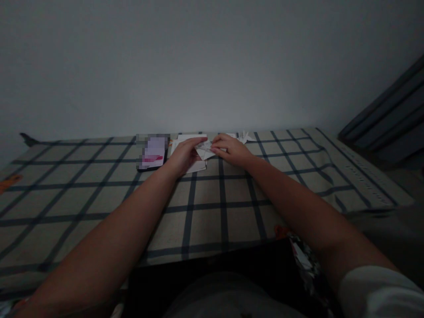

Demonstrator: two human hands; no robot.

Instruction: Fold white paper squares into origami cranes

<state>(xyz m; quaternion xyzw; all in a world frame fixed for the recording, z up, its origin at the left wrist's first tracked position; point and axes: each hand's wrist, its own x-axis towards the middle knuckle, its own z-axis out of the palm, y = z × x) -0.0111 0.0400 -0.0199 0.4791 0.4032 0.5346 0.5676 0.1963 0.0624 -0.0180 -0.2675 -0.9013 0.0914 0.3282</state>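
A piece of folded white paper is held between my two hands near the back of the cloth-covered table. My left hand grips its left side, with the thumb stretched along the top. On the opposite side, the fingers of my right hand pinch the paper's edge. Flat white sheets lie beneath and beside my left hand. Just past my right hand sits a small pointed white paper shape that looks like a folded crane. My hands partly hide the folds.
A phone with a lit, blurred screen lies left of the sheets. The checked tablecloth covers the table, which meets a plain wall. An orange object is at the far left. Dark folded fabric hangs at the right.
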